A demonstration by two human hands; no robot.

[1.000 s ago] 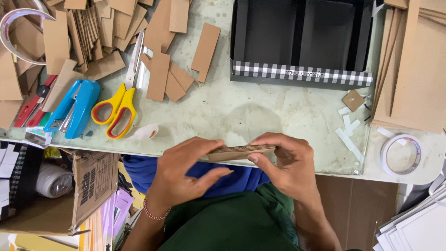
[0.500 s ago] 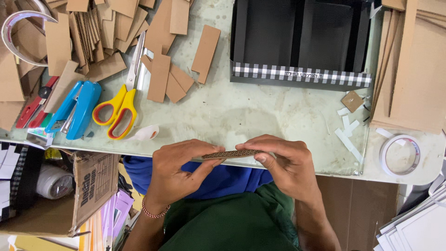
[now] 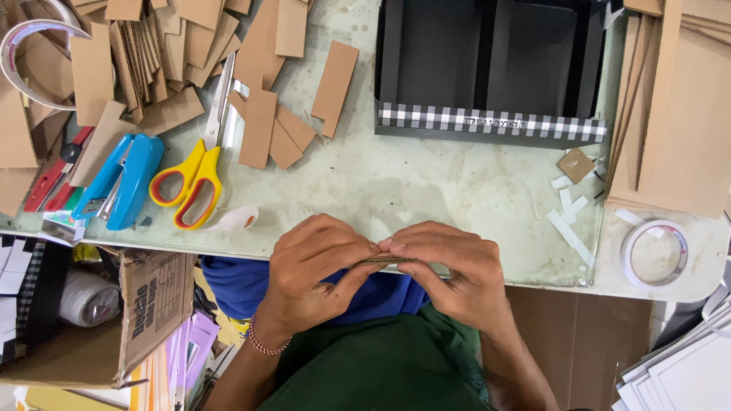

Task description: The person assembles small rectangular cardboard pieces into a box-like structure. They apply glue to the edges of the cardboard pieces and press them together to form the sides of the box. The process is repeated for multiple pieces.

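Both hands pinching a thin cardboard strip (image 3: 396,259) edge-on, just over worktop (image 3: 426,190) front edge: left hand (image 3: 316,262) and right hand (image 3: 449,266) closing on it w/ fingertips. Risk: strip's hanging past the edge, probably buckling or dropping to lap if pinch is uneven; grip detail partly hidden.

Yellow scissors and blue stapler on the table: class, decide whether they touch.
Apart. The head view shows a strip of bare tabletop between the yellow scissors handles and the blue stapler.
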